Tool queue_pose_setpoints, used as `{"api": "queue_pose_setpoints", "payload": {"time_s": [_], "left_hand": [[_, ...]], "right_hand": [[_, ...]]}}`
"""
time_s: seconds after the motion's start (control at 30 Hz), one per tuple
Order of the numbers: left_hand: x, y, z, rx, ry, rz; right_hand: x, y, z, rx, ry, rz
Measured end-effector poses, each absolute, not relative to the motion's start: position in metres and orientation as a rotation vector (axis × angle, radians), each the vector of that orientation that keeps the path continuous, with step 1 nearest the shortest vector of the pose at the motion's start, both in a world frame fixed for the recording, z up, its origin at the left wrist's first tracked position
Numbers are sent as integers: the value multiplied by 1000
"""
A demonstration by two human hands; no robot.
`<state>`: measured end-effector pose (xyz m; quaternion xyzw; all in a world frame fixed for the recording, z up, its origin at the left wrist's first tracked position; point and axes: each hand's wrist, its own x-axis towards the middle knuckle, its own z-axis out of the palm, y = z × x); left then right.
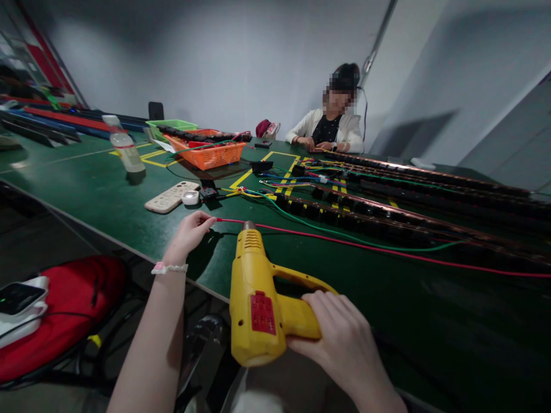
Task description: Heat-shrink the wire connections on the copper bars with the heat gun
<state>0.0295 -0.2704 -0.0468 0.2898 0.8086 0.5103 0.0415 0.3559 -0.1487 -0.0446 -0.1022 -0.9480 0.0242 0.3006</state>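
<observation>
Two hands busy: left hand (189, 230) pinches the end of a thin red wire (370, 246), right hand (340, 338) grips the yellow plastic heat gun (258, 298). Wire runs rightward across the green worktop (107, 195) (long axis left-right), pinched end just left of the gun's nozzle, which points away from the person.

- Plain grey walls (215, 51) close the room behind, dimly lit.
- A long green tabletop (99, 189) carries yellow marking lines (243, 176).
- A metal pole (379, 37) slants up the far wall.
- Dark floor (38, 235) lies beneath.
</observation>
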Motion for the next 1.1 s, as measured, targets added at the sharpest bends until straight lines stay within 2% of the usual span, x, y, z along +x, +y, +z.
{"api": "queue_pose_setpoints", "payload": {"time_s": [0.4, 1.1], "left_hand": [[31, -268, -48, 1029, 2624, 1366], [24, -273, -48, 995, 2458, 1536]], "right_hand": [[309, -176, -43, -248, -2561, 162], [354, -151, -41, -337, -2520, 244]]}}
